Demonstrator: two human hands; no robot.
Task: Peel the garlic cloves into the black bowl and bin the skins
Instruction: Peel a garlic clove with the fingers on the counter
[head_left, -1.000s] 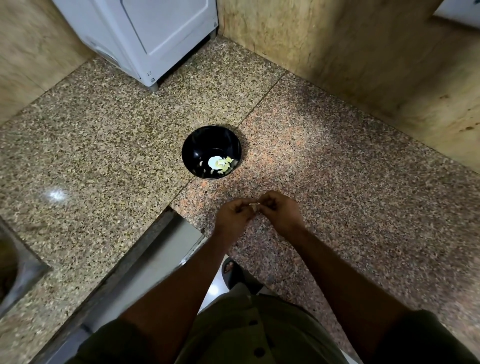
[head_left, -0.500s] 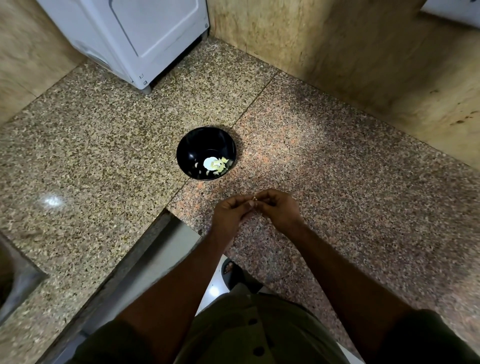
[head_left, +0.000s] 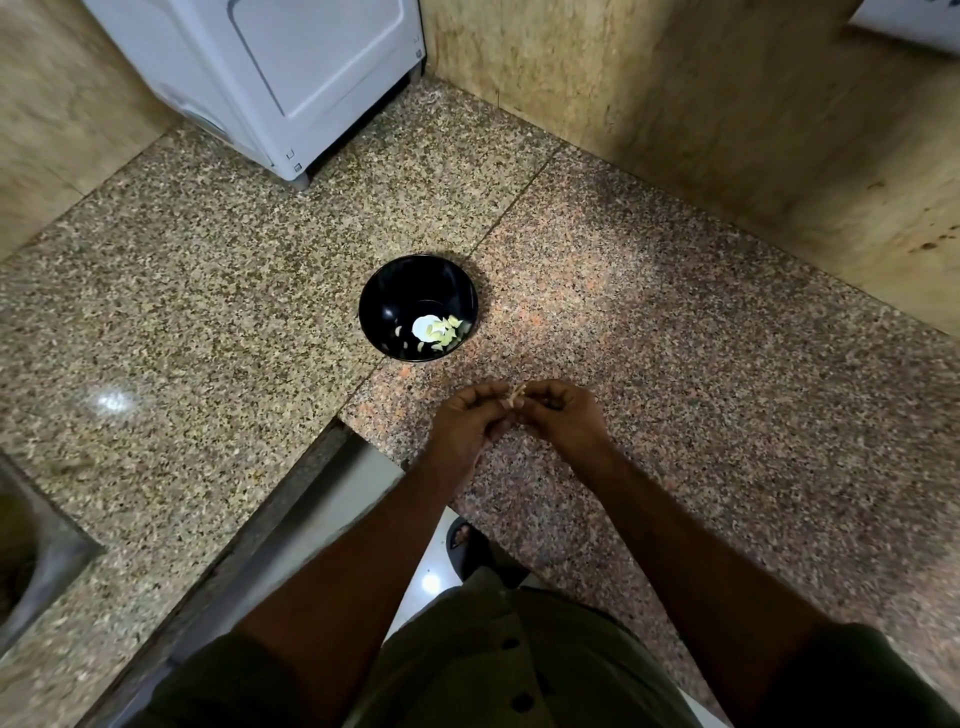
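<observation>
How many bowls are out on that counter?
1. The black bowl sits on the granite counter, beyond the left hand and right hand, with peeled garlic pieces inside. No other bowl shows in this view.

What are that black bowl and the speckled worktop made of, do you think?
The black bowl looks like glazed ceramic or glossy plastic: its inner wall shows bright highlights, but the look does not settle which. The worktop looks like polished granite: fine speckled grain, a sharp light reflection on the left, and a straight seam between a tan slab and a pinker one.
</observation>
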